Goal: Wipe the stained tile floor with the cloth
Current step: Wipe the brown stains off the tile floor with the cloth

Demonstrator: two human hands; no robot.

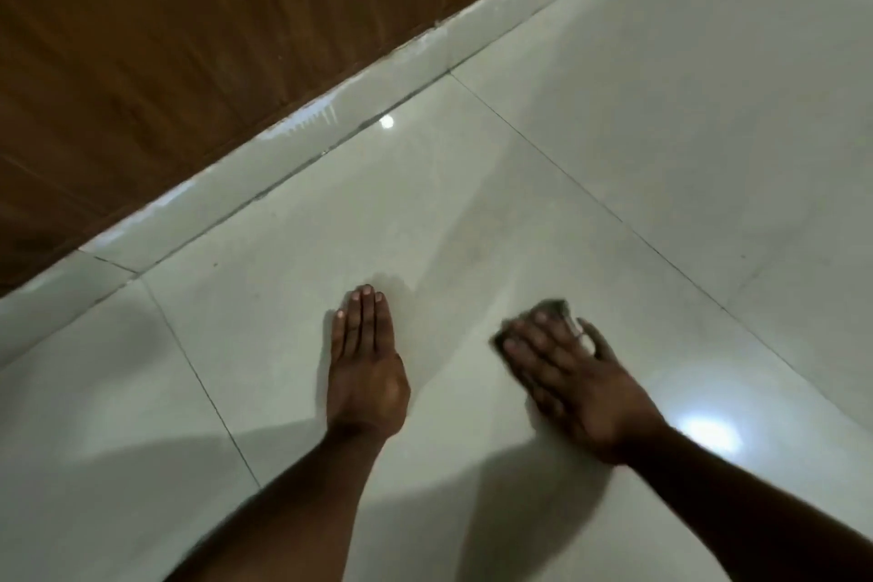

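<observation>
The glossy pale tile floor (614, 147) fills most of the head view, with a faint dull smear (477, 236) ahead of my hands. My left hand (366, 359) lies flat on the tile, fingers straight and together. To its right, my right hand (571, 373) presses flat with spread fingers on a small dark cloth (555, 308). Only the cloth's far edge shows past the fingertips; the hand hides the remainder. The right hand and cloth look blurred.
A brown wood-grain panel (165, 52) stands along the upper left, meeting a strip of pale skirting tile (302, 142). Dark grout lines (590, 199) cross the floor. Bright light reflections (708, 432) shine on the tile at lower right.
</observation>
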